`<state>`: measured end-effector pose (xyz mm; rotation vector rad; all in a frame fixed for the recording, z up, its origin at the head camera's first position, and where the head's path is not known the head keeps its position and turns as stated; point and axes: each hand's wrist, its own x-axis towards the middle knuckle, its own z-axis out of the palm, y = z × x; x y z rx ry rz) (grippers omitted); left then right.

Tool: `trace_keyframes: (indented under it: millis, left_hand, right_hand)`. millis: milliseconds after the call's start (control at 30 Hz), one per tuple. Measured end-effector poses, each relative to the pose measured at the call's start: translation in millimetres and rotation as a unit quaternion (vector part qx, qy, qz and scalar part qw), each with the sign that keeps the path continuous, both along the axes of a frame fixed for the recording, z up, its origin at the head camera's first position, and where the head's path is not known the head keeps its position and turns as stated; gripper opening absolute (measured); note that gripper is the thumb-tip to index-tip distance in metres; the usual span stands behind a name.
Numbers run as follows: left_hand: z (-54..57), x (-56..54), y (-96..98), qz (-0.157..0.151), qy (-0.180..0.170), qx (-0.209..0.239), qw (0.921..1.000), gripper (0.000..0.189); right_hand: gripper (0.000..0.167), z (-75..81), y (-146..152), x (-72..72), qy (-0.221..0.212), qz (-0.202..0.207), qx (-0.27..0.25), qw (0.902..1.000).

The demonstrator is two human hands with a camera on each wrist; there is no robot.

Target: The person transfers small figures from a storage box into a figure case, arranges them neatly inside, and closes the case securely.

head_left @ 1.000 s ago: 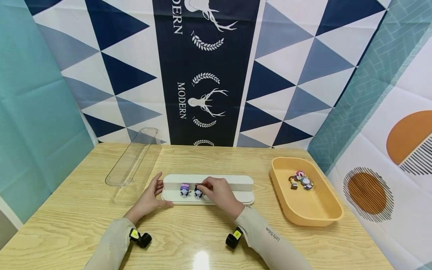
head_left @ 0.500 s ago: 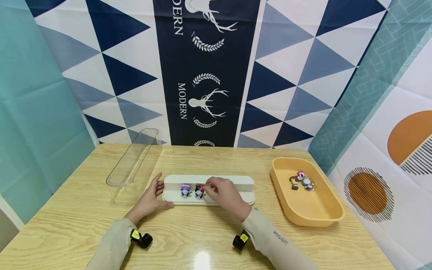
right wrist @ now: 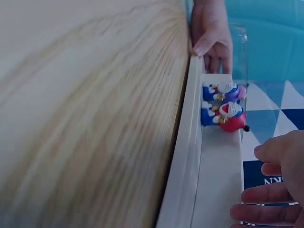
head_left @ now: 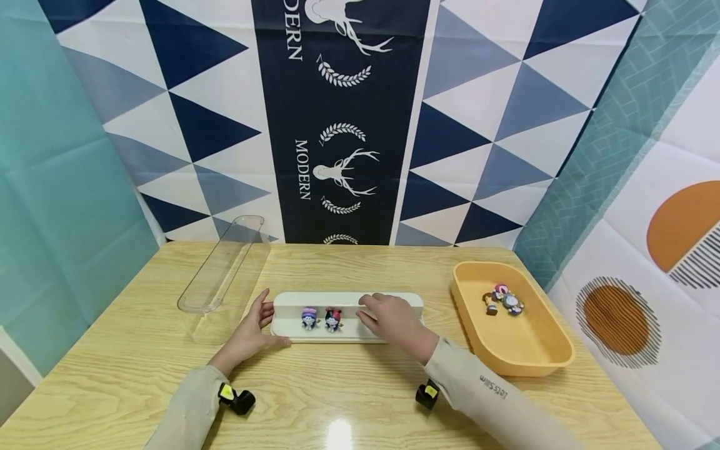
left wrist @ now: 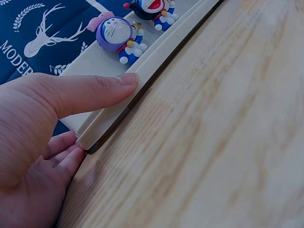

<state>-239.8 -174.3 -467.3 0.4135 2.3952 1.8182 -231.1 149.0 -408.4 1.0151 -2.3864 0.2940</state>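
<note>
My left hand (head_left: 253, 331) holds the left end of a white stepped display base (head_left: 320, 299), thumb along its front edge and fingers at the end. Two small cartoon cat figurines stand side by side on the base's lower step. The left figurine (head_left: 309, 317) has a purple head and a pink top; the other figurine (head_left: 332, 320) is red and black. Just right of them, my right hand (head_left: 394, 322) is over the base with nothing between its fingers. In the right wrist view, the right-hand fingers (right wrist: 266, 194) are spread and apart from both figurines.
A clear plastic cover (head_left: 219, 269) stands on the table at the back left. At the right is a yellow tray (head_left: 517, 340), with several small figurines (head_left: 503, 300) lying in its far part. A patterned cloth (head_left: 478, 125) hangs behind the table.
My right hand has let go of the red and black figurine and moved right, leaving it standing beside the purple one. My left hand has stayed on the base's end.
</note>
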Motion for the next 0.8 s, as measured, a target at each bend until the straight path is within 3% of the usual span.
trace_keyframes:
  millis: [333, 800]
  left_hand:
    - [-0.6, 0.8, 0.1, 0.003, 0.004, -0.006, 1.0000, 0.125]
    - [-0.9, 1.2, 2.0, 0.007, 0.006, -0.007, 0.9999, 0.124]
  right_hand:
    - [0.021, 18.9, 21.6, -6.7, 0.080, -0.012, 0.092, 0.9925]
    - [0.021, 41.4, 47.1, -25.2, 0.099, -0.026, 0.114, 0.9883]
